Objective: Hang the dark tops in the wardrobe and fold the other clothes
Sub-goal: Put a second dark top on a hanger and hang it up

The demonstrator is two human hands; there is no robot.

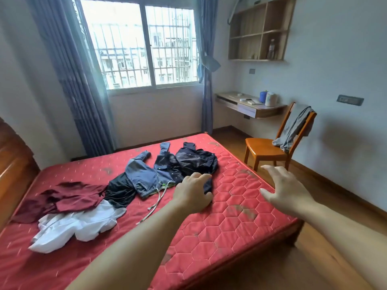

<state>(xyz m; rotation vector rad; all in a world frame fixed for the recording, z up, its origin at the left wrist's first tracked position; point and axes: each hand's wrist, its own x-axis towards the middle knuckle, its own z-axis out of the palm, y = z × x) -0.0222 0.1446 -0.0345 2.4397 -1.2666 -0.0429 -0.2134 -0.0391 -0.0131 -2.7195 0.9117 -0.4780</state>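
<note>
My left hand (193, 192) curls its fingers (206, 183) onto the near edge of the dark top (196, 161), which lies on the red mattress (240, 227). My right hand (287, 190) hovers with fingers spread, holding nothing. Jeans (142, 176), a maroon garment (69, 197) and a white one (77, 227) lie leftward.

On a red mattress (230, 206) lie, left to right, maroon (69, 197), white (79, 227), black (120, 191), denim (144, 176) and navy (196, 162) clothes; the left hand (193, 193) grips the navy top's near edge, the right hand (287, 191) hovers spread.
</note>
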